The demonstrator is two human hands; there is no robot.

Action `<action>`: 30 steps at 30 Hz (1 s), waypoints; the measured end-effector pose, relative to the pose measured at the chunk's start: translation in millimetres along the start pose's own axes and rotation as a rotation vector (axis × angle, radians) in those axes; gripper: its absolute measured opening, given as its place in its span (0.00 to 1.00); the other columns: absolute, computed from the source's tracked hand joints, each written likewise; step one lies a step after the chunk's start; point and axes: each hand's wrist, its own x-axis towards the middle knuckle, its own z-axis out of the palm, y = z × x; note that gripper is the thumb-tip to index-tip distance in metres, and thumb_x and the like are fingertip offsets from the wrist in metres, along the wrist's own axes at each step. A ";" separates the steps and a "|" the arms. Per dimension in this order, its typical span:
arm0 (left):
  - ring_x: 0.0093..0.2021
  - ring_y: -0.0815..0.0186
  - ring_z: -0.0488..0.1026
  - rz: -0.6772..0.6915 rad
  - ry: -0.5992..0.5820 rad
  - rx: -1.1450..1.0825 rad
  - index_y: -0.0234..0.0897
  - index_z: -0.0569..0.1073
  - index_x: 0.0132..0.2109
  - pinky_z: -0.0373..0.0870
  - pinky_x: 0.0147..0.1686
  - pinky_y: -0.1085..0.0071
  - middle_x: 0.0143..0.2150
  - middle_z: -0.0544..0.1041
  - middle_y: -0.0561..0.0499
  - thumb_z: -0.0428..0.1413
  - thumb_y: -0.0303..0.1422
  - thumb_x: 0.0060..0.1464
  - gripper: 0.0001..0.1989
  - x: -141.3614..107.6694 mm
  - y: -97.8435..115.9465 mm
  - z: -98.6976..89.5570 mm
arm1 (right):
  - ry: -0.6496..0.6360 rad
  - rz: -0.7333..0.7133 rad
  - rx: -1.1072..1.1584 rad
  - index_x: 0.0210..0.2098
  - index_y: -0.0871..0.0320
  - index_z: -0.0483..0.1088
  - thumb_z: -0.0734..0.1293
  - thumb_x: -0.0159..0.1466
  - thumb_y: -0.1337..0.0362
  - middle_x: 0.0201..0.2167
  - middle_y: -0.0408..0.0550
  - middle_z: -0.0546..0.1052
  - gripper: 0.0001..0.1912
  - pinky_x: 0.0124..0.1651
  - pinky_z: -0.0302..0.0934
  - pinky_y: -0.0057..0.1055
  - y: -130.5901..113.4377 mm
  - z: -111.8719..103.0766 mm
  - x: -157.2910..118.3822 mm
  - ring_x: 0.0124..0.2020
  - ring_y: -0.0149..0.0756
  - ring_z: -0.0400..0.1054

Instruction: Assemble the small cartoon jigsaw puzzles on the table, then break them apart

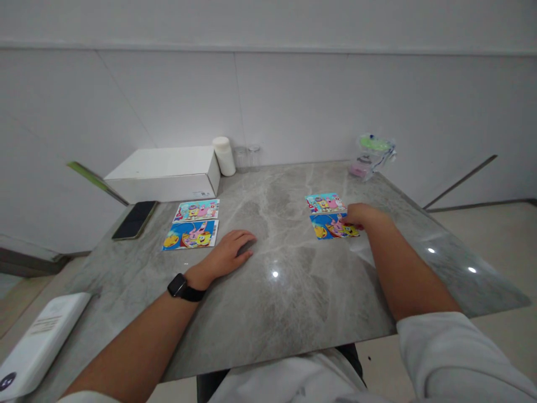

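Observation:
My left hand [230, 252] rests on the grey marbled table [268, 313], fingers stretched out and holding nothing; a black watch is on that wrist. To its left lie two cartoon cards, a light-coloured one [197, 210] above a blue one [191, 235]. On the right side is a similar pair, a light card [325, 203] and, just below it, a blue card [329, 226]. My right hand [361, 215] has its bent fingers closed at the right end of that lower blue card, covering part of it. The fingertips are partly hidden.
A white box [163, 173] stands at the back left, with a white bottle [224, 157] and clear glasses [247, 158] beside it. A phone [135, 220] lies near the left edge. At the back right sits a plastic bag [371, 157]. A white device [44, 341] is front left.

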 end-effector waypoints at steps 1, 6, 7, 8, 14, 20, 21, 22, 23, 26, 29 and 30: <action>0.63 0.53 0.73 -0.005 0.006 -0.004 0.42 0.74 0.63 0.71 0.66 0.50 0.61 0.77 0.41 0.57 0.39 0.67 0.19 -0.2 1.3 -0.2 | -0.009 -0.022 0.004 0.39 0.62 0.84 0.72 0.67 0.53 0.32 0.59 0.84 0.16 0.40 0.72 0.38 -6.6 0.6 -2.5 0.32 0.47 0.80; 0.65 0.52 0.71 -0.041 0.078 0.025 0.42 0.72 0.64 0.68 0.68 0.49 0.65 0.73 0.41 0.57 0.35 0.66 0.21 4.1 5.5 -0.4 | 0.113 -0.226 -0.109 0.40 0.65 0.83 0.69 0.69 0.49 0.37 0.65 0.85 0.23 0.45 0.71 0.37 -65.6 13.2 -20.4 0.41 0.50 0.82; 0.66 0.51 0.70 -0.061 0.118 0.047 0.41 0.72 0.64 0.68 0.68 0.48 0.66 0.72 0.40 0.57 0.35 0.66 0.21 6.9 5.0 -1.2 | 0.194 -0.259 -0.119 0.43 0.66 0.83 0.69 0.69 0.48 0.40 0.67 0.85 0.24 0.47 0.71 0.37 -81.7 17.2 -25.9 0.46 0.52 0.81; 0.67 0.51 0.69 -0.083 0.161 0.069 0.40 0.72 0.63 0.67 0.68 0.48 0.66 0.71 0.40 0.57 0.34 0.65 0.21 10.6 4.0 -2.6 | 0.266 -0.296 -0.113 0.47 0.67 0.82 0.69 0.69 0.48 0.44 0.70 0.84 0.25 0.49 0.71 0.37 -98.1 21.0 -31.9 0.49 0.54 0.81; 0.62 0.49 0.72 -0.221 0.168 0.123 0.37 0.72 0.62 0.69 0.66 0.49 0.60 0.72 0.39 0.64 0.37 0.60 0.26 49.5 -13.2 -28.8 | 0.380 -0.437 -0.070 0.52 0.65 0.81 0.68 0.71 0.51 0.50 0.73 0.82 0.23 0.51 0.71 0.43 -168.7 17.1 -51.9 0.52 0.59 0.79; 0.51 0.49 0.78 -0.471 -0.121 0.141 0.33 0.75 0.56 0.75 0.53 0.57 0.53 0.78 0.39 0.71 0.42 0.50 0.30 95.3 -11.6 -39.8 | 0.344 -0.608 -0.131 0.50 0.56 0.82 0.76 0.62 0.55 0.49 0.60 0.84 0.19 0.48 0.70 0.38 -180.0 -13.7 -23.6 0.51 0.53 0.79; 0.51 0.50 0.78 -0.477 -0.181 0.143 0.32 0.75 0.57 0.75 0.52 0.59 0.53 0.78 0.39 0.71 0.44 0.50 0.32 100.0 -7.4 -36.7 | 0.298 -0.648 -0.148 0.49 0.55 0.82 0.78 0.60 0.55 0.49 0.58 0.85 0.20 0.47 0.70 0.37 -180.8 -14.3 -19.0 0.51 0.52 0.79; 0.51 0.50 0.78 -0.475 -0.215 0.146 0.33 0.75 0.57 0.75 0.51 0.61 0.53 0.79 0.40 0.71 0.46 0.50 0.33 103.4 -3.0 -33.0 | 0.254 -0.676 -0.162 0.49 0.55 0.82 0.79 0.58 0.56 0.48 0.57 0.85 0.21 0.47 0.69 0.36 -181.8 -13.4 -15.4 0.50 0.52 0.79; 0.52 0.51 0.78 -0.457 -0.264 0.147 0.33 0.74 0.58 0.74 0.51 0.62 0.54 0.79 0.40 0.71 0.48 0.50 0.34 105.5 1.3 -29.3 | 0.219 -0.698 -0.172 0.50 0.55 0.82 0.79 0.56 0.56 0.48 0.56 0.85 0.22 0.46 0.68 0.35 -182.9 -11.4 -12.7 0.50 0.51 0.79; 0.53 0.50 0.77 -0.448 -0.309 0.199 0.34 0.75 0.57 0.73 0.50 0.63 0.55 0.79 0.40 0.70 0.49 0.50 0.33 106.5 10.0 -21.2 | 0.166 -0.741 -0.177 0.51 0.56 0.80 0.79 0.56 0.57 0.49 0.54 0.84 0.24 0.44 0.66 0.32 -185.2 -4.0 -10.1 0.50 0.48 0.78; 0.52 0.50 0.78 -0.505 -0.327 0.219 0.36 0.75 0.56 0.73 0.46 0.65 0.55 0.80 0.41 0.69 0.48 0.51 0.31 104.5 10.5 -20.5 | 0.111 -0.772 -0.157 0.50 0.55 0.80 0.79 0.55 0.55 0.48 0.52 0.84 0.24 0.40 0.63 0.31 -185.6 -1.0 -13.5 0.47 0.46 0.78; 0.51 0.51 0.78 -0.522 -0.340 0.215 0.37 0.76 0.56 0.72 0.45 0.65 0.55 0.80 0.42 0.69 0.48 0.51 0.30 104.0 9.3 -21.3 | 0.097 -0.778 -0.149 0.49 0.55 0.80 0.80 0.55 0.55 0.47 0.52 0.84 0.24 0.39 0.62 0.31 -185.5 -1.1 -15.4 0.46 0.46 0.78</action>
